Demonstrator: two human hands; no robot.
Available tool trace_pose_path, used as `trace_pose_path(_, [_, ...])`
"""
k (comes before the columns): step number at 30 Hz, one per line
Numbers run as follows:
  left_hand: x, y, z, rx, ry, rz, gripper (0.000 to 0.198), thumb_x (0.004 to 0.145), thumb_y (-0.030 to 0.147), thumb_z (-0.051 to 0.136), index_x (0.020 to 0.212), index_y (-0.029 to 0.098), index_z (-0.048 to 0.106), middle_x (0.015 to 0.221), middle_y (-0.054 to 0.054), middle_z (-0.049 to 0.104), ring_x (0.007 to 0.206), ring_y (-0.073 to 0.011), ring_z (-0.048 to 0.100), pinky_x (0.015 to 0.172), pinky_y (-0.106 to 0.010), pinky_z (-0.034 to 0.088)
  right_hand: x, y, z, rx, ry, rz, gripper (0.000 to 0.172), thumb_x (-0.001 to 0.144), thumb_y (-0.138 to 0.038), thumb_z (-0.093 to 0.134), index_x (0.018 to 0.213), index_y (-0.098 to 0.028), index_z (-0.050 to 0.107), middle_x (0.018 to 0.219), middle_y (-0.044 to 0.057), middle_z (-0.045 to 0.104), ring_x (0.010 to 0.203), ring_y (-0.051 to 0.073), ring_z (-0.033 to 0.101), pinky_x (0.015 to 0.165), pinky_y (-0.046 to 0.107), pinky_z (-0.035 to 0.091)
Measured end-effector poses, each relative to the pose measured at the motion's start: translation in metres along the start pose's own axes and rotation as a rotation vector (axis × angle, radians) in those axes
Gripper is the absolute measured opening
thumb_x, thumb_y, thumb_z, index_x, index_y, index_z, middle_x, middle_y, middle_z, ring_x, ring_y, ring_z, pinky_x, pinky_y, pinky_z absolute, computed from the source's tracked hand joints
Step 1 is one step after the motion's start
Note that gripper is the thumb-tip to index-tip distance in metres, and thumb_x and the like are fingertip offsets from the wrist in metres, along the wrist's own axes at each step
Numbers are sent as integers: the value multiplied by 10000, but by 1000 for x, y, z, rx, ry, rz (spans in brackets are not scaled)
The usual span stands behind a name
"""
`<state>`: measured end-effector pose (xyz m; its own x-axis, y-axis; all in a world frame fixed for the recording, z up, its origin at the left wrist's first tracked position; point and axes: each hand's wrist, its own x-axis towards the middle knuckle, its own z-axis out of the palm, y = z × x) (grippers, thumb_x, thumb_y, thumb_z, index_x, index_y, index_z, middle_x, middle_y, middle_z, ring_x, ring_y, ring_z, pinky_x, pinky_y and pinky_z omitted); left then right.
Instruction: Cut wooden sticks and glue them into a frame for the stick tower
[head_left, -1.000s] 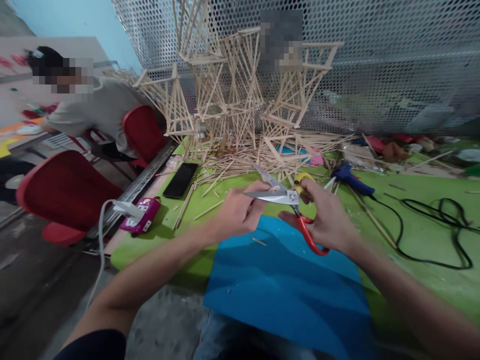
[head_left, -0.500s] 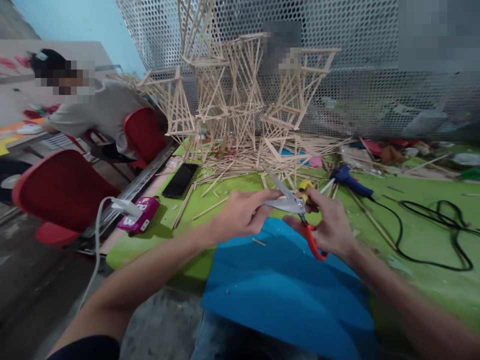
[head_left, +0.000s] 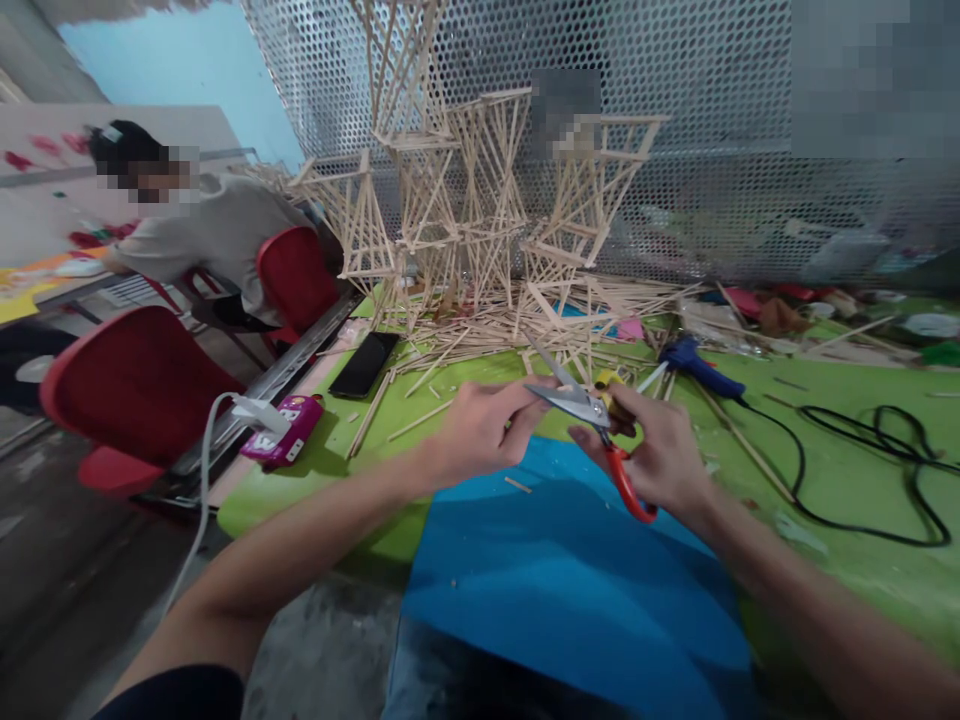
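My right hand (head_left: pixel 660 455) grips scissors (head_left: pixel 581 405) with red and yellow handles, blades partly apart and pointing left. My left hand (head_left: pixel 480 430) is closed in a pinch right at the blades, holding something too small to make out. Both hands hover above a blue sheet (head_left: pixel 570 570) lying on the green table (head_left: pixel 847 470). Behind them stands a tall structure of thin wooden sticks (head_left: pixel 465 200), with a heap of loose sticks (head_left: pixel 495 325) at its foot.
A blue glue gun (head_left: pixel 697 362) with a black cord (head_left: pixel 877 450) lies at the right. A black phone (head_left: pixel 364 363) and a pink power strip (head_left: pixel 283 432) sit at the left edge. Red chairs (head_left: pixel 131 385) and a seated person (head_left: pixel 202 235) are left. Perforated metal screen (head_left: pixel 750 90) behind.
The scissor blades have closed somewhat and tilted. Both hands shifted slightly down and right, staying together over the blue sheet.
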<state>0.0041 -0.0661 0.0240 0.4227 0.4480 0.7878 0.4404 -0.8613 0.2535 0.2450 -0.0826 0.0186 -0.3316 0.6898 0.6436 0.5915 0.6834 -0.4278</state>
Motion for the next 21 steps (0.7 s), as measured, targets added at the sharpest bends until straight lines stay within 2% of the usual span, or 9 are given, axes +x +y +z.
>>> trace_pose_path(3, [3,2,-3,21,-6,-34,387,1156,345,402,1093,171,742,655,15,657,468,-92,495,497,-245,306,-1,3,-1,-38,4,-41,247,844,-190,694,793,-250,460,629,-58,520,502,101,454,532,259,343])
trace_pose_path(6, [6,3,-7,33,-26,-58,396,1162,365,407,1108,177,751,616,29,627,468,-95,491,497,-242,288,-3,8,-3,-68,-26,-47,223,834,-157,667,770,-239,469,621,-60,500,501,95,414,534,260,337])
trace_pose_path(10, [12,3,-11,-15,-4,-103,390,1162,372,429,1105,163,754,690,13,676,504,-89,513,527,-235,327,-3,12,-4,-20,-110,22,279,887,-196,656,713,-230,441,576,-66,431,497,89,329,519,269,296])
trace_pose_path(15, [19,-3,-13,-74,-36,-159,402,1165,395,436,1069,160,748,753,-3,696,551,-92,529,581,-234,382,1,17,-3,67,-228,143,259,959,-302,641,733,-201,566,581,-52,444,519,100,377,522,276,294])
trace_pose_path(21, [19,-7,-7,-114,-95,-243,423,1176,408,395,1086,173,735,802,-18,689,585,-107,537,593,-242,398,3,24,-3,39,-235,199,286,936,-356,681,722,-199,575,559,-50,467,499,96,355,514,291,279])
